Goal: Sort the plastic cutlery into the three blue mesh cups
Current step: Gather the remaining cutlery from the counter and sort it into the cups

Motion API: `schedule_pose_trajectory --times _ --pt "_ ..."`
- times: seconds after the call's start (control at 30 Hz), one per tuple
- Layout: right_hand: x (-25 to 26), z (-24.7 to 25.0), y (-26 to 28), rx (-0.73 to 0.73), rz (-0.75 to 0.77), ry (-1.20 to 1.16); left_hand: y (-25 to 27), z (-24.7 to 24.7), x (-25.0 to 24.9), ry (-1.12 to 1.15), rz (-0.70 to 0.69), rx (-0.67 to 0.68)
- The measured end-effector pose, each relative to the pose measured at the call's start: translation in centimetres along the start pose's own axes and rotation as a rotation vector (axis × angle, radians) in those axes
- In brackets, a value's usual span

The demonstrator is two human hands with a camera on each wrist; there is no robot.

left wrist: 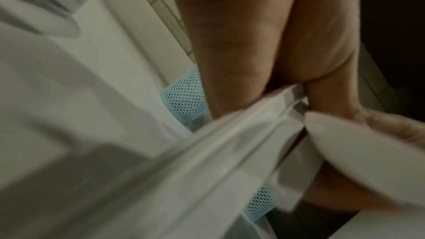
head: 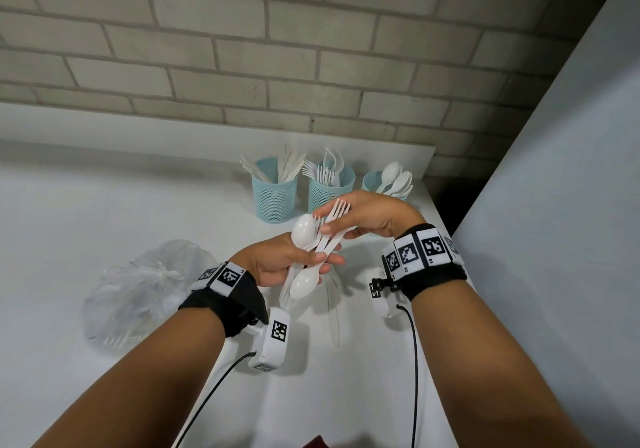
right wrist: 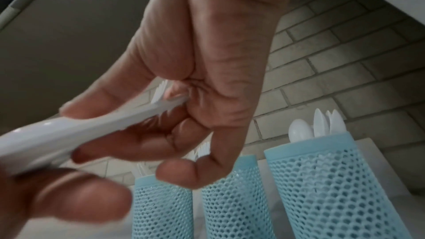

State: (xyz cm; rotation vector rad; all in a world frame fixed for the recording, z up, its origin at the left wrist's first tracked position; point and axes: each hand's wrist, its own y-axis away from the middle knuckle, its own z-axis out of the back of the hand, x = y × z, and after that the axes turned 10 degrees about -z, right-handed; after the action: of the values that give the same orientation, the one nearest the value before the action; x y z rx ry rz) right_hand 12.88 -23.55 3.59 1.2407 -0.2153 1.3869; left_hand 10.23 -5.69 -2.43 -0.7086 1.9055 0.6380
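Three blue mesh cups stand at the back of the white table: the left cup (head: 275, 193) holds knives, the middle cup (head: 327, 189) forks, the right cup (head: 372, 181) spoons. My left hand (head: 311, 260) grips a mixed bundle of white cutlery (head: 308, 257) above the table, with spoon bowls at both ends. My right hand (head: 327, 222) pinches a few forks (head: 337, 210) at the top of that bundle. In the right wrist view the fork handle (right wrist: 138, 114) lies between my fingers, in front of the cups (right wrist: 333, 179). The left wrist view shows the bundle (left wrist: 230, 152) blurred.
A crumpled clear plastic bag (head: 149, 288) with more cutlery lies on the table to the left. A white panel (head: 554, 205) rises along the right side, close to the table's right edge. A brick wall (head: 277, 67) stands behind the cups.
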Motion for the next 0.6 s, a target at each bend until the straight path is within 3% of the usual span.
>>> schedule_pose_trajectory --times 0.17,0.4,0.5,0.6 --pt "0.5 -0.2 -0.1 -0.027 0.012 0.22 -0.2 0.4 0.4 -0.007 0.033 0.04" --pt "-1.3 0.4 -2.0 -0.257 0.054 -0.171 -0.1 0.4 0.5 0.016 -0.007 -0.06" --pt "-1.5 0.3 -2.3 -0.276 0.099 -0.297 -0.2 0.5 0.5 0.036 -0.005 -0.087" --pt "-1.5 -0.5 -2.4 -0.218 0.081 -0.271 -0.7 0.2 0.4 0.016 0.006 -0.069"
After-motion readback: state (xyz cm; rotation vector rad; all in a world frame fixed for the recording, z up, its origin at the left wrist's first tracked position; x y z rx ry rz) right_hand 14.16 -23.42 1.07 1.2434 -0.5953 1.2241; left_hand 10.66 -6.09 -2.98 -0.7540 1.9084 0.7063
